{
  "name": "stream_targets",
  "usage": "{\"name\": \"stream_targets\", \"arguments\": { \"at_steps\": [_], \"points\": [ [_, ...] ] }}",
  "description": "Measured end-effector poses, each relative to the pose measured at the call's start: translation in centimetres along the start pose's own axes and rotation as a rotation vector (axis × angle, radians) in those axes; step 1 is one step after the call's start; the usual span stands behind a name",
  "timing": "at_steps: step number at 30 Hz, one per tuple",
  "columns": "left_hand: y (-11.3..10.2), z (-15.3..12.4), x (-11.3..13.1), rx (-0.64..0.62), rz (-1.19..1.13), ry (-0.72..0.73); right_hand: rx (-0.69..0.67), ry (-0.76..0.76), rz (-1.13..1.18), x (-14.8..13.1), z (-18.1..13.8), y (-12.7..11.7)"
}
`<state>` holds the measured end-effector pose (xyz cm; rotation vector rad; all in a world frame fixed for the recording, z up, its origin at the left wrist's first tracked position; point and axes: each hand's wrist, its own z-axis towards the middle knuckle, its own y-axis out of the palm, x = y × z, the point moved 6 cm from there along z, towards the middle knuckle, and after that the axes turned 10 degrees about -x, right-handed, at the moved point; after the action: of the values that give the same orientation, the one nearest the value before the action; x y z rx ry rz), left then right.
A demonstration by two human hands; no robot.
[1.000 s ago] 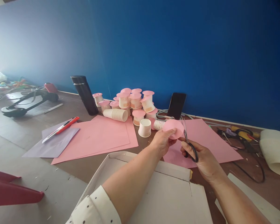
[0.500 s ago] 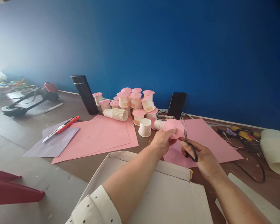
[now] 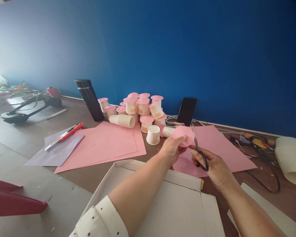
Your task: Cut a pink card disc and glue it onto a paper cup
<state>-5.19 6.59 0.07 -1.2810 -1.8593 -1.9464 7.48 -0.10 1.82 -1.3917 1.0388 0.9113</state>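
Observation:
Between the thumb and fingers of my left hand (image 3: 172, 148) is a round pink paper disc (image 3: 181, 134), held up over the table. My right hand (image 3: 213, 164) is closed around the black handles of a pair of scissors (image 3: 202, 161). Their blades point up along the disc's right edge; whether they touch the paper I cannot tell. Under both hands lies a pink sheet (image 3: 217, 144). Just left of the disc stand a plain white paper cup (image 3: 153, 135) and a cup lying on its side (image 3: 167, 131), partly behind the disc.
Behind are several paper cups topped with pink discs (image 3: 143, 102) and a nested cup stack (image 3: 123, 120). A black flask (image 3: 90, 100) and a phone (image 3: 187, 111) stand near the blue wall. A red utility knife (image 3: 70, 132) lies left, a white cardboard piece (image 3: 162, 210) in front.
Almost nothing differs. The scissors' blades look slightly closer together beside the disc, and both hands keep their places.

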Motion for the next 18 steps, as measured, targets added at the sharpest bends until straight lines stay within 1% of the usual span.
{"name": "stream_targets", "arguments": {
  "at_steps": [9, 18],
  "points": [
    [0.11, -0.14, 0.02, -0.006, -0.012, 0.009, -0.012, 0.001, -0.010, 0.26, -0.07, -0.11],
    [0.05, -0.14, 0.01, -0.001, -0.019, 0.008, 0.002, -0.005, -0.025, -0.41, -0.17, 0.02]
  ]
}}
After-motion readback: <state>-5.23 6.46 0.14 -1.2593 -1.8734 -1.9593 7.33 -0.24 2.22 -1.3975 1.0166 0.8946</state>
